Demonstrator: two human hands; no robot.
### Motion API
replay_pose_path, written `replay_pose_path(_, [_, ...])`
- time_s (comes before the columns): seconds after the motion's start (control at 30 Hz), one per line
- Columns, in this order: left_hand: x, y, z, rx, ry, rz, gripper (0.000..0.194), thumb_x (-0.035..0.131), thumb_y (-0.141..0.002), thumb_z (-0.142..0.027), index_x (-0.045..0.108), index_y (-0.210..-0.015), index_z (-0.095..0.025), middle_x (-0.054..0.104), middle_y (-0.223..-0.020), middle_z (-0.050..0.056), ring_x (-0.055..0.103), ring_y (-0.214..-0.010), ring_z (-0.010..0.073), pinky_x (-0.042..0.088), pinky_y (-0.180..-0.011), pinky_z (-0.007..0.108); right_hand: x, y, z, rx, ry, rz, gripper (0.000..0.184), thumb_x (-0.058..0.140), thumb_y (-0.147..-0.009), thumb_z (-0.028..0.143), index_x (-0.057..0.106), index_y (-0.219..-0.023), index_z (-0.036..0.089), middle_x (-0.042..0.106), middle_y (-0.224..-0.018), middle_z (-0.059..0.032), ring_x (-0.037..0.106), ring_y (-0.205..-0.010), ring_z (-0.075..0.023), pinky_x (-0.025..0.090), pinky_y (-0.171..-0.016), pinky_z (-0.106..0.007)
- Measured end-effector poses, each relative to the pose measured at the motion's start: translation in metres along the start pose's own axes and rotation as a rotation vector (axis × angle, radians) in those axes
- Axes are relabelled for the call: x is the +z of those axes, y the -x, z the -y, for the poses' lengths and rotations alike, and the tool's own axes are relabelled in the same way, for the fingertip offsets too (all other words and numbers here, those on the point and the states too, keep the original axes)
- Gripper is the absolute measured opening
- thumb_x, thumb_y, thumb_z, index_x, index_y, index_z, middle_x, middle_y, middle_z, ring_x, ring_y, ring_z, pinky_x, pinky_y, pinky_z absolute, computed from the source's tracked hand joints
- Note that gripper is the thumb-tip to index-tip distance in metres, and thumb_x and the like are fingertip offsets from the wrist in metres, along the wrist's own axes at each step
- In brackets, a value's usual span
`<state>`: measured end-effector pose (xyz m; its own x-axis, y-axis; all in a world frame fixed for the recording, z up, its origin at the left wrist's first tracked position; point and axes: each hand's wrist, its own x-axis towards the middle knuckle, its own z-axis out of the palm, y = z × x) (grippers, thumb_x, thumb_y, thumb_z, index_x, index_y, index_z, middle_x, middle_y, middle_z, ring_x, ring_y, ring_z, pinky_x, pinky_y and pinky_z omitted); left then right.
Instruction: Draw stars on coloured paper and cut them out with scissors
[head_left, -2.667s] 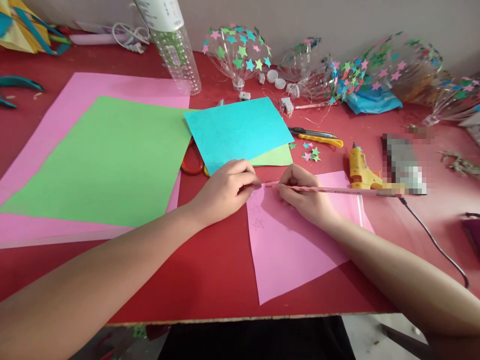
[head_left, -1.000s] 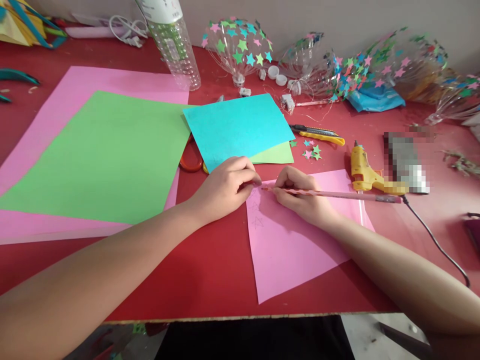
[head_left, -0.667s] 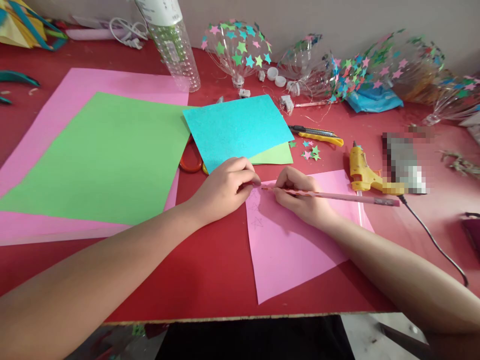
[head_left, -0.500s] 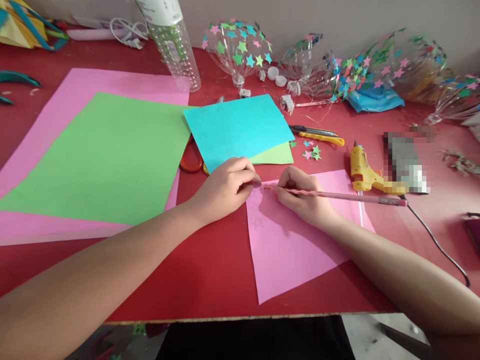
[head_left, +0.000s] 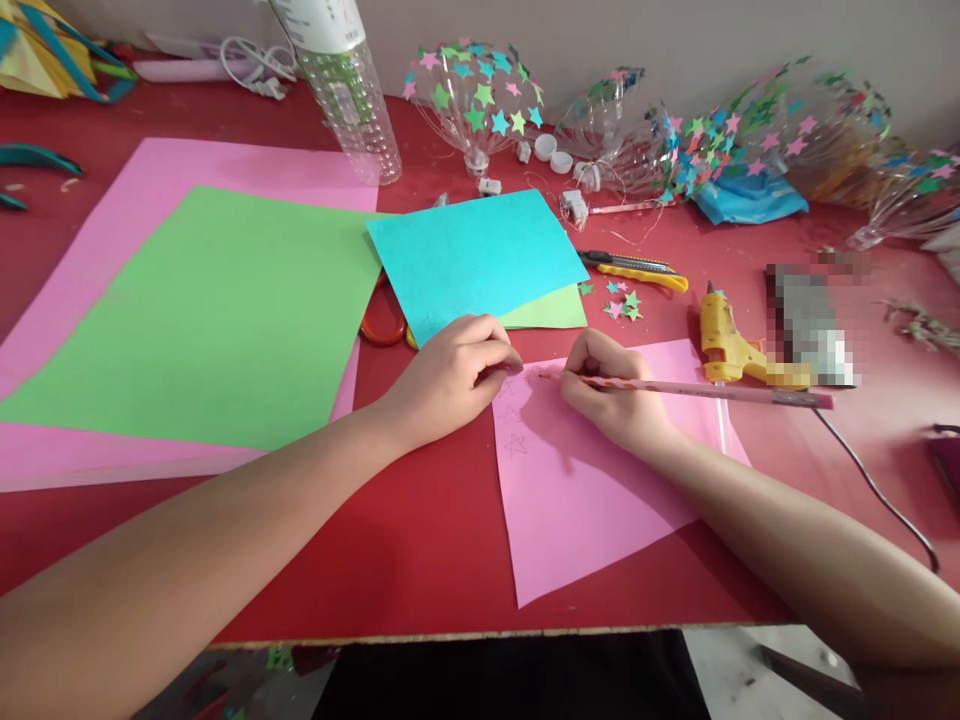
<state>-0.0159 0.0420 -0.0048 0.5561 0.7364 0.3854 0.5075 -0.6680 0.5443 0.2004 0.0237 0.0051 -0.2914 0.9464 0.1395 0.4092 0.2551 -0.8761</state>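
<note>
A pink sheet of paper (head_left: 585,500) lies at a slant on the red table, with small pencil-drawn stars (head_left: 515,446) down its left side. In my right hand (head_left: 615,385) is a pink pencil (head_left: 720,392), its tip on the paper near the top edge and its shaft pointing right. My left hand (head_left: 461,375) has its fingers curled together at the sheet's upper left corner, pinching or pressing it there; the exact contact is hidden. Just behind that hand lies a blue sheet (head_left: 480,255) over a light green one (head_left: 551,308).
Large green (head_left: 210,320) and pink sheets (head_left: 97,235) cover the left. Behind are a plastic bottle (head_left: 349,100), star-covered clear ornaments (head_left: 476,95), a box cutter (head_left: 637,268) and loose paper stars (head_left: 622,305). A yellow glue gun (head_left: 724,340) with a cord stands right; scissors (head_left: 382,322) are partly covered.
My right hand and the pencil have shifted slightly right along the top of the pink paper. My left hand has stayed in place.
</note>
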Motion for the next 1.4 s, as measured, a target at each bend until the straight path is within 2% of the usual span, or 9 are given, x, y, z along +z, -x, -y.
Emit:
replay_pose_path(0.3, [0.0007, -0.0004, -0.0004, 0.006, 0.001, 0.001, 0.017, 0.057, -0.089, -0.003, 0.07, -0.089, -0.014, 0.063, -0.089, 0.005, 0.059, -0.088, 0.0184, 0.047, -0.079, 0.032, -0.0007, -0.0008, -0.001, 0.008, -0.016, -0.031, 0.022, 0.052, -0.074, 0.007, 0.038, -0.066, 0.022, 0.035, -0.054, 0.0086, 0.028, -0.047, -0.007, 0.02, -0.046, -0.023])
replay_pose_path(0.57, [0.0002, -0.0005, -0.0011, 0.005, 0.006, -0.004, 0.017, 0.056, -0.089, -0.004, 0.07, -0.089, -0.014, 0.063, -0.089, 0.005, 0.059, -0.088, 0.0188, 0.047, -0.079, 0.033, -0.0021, 0.0006, -0.0006, -0.018, 0.011, 0.026, 0.021, 0.053, -0.075, 0.008, 0.038, -0.068, 0.022, 0.035, -0.055, 0.0088, 0.029, -0.048, -0.0069, 0.021, -0.045, -0.023])
replay_pose_path(0.9, [0.0001, -0.0001, -0.0008, 0.001, 0.001, -0.001, 0.016, 0.057, -0.089, -0.004, 0.07, -0.09, -0.014, 0.063, -0.09, 0.005, 0.058, -0.089, 0.0191, 0.046, -0.079, 0.032, -0.0015, 0.0026, -0.0005, -0.1, 0.086, 0.091, 0.019, 0.054, -0.076, 0.011, 0.04, -0.071, 0.022, 0.044, -0.059, 0.0069, 0.036, -0.052, -0.0074, 0.028, -0.049, -0.021])
replay_pose_path(1.4, [-0.0002, -0.0004, -0.0031, 0.006, -0.023, 0.003, 0.018, 0.054, -0.09, -0.004, 0.068, -0.089, -0.015, 0.062, -0.09, 0.005, 0.057, -0.088, 0.019, 0.046, -0.079, 0.033, -0.0016, 0.0003, 0.0058, -0.092, 0.095, 0.144, 0.019, 0.053, -0.075, 0.011, 0.039, -0.07, 0.022, 0.044, -0.057, 0.0072, 0.036, -0.049, -0.0076, 0.027, -0.047, -0.021])
